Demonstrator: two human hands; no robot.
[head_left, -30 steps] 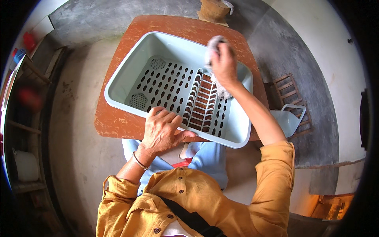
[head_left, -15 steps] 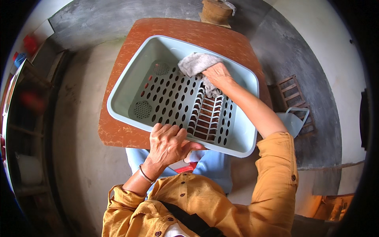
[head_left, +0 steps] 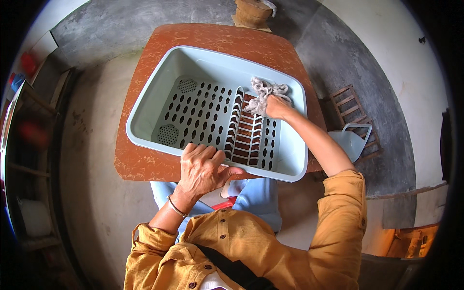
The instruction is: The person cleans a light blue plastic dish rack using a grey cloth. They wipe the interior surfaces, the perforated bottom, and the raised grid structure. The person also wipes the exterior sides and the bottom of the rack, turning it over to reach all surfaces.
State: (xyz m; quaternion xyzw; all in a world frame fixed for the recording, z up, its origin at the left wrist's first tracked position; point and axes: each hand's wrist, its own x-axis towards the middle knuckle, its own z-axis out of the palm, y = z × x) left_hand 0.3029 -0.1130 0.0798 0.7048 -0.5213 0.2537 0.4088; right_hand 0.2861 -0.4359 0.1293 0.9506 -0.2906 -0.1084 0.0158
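A pale blue-grey plastic dish rack, shaped like a deep basin with a slotted bottom and a row of plate prongs, stands on a reddish-brown table. My left hand grips its near rim, fingers curled over the edge and thumb along the outside. Inside the rack, toward the far right, my right hand is closed on a crumpled grey cloth. The cloth lies over the far end of the prongs and close to the far wall. My right fingers are partly hidden by the cloth.
Right of the table, a pale blue plastic scoop or jug rests near a wooden slatted frame. Beyond the far edge stands a brown pot-like container. Shelves line the left side. Something red shows between my knees.
My right hand has moved the cloth rightward and a little nearer, from the far wall's middle to the prongs' far end. My left hand keeps its grip on the rim.
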